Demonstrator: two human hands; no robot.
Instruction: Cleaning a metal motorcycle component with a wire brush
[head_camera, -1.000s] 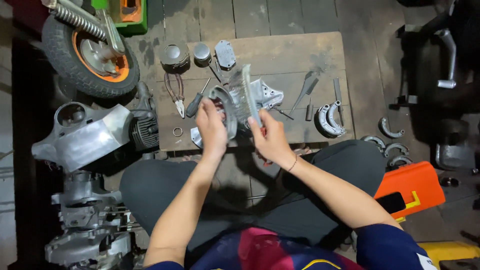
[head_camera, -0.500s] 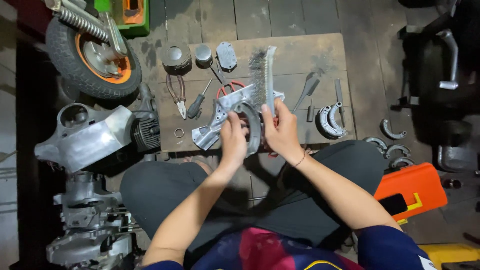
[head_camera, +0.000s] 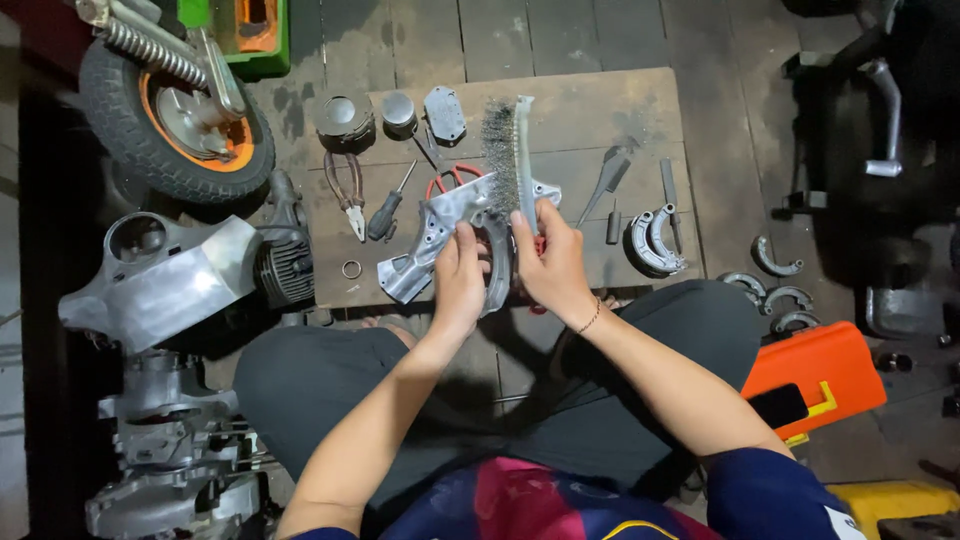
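Fingers (head_camera: 470, 240) gripping casting (head_camera: 430, 235) over board (head_camera: 600, 110)

Dark, grimy plank floor (head_camera: 600, 40) under dim light — brighter over a wooden board (head_camera: 600, 110) laid flat in the middle. Small wheel (head_camera: 170, 120) and green crate (head_camera: 240, 40) upper left, engine casings (head_camera: 160, 280) along the left, orange case (head_camera: 815, 375) right.

board (head_camera: 600, 100) ahead of lap; pliers (head_camera: 345, 190) left of screwdriver (head_camera: 385, 215); wheel (head_camera: 175, 115) far left; brake shoes (head_camera: 655, 240), probably, right
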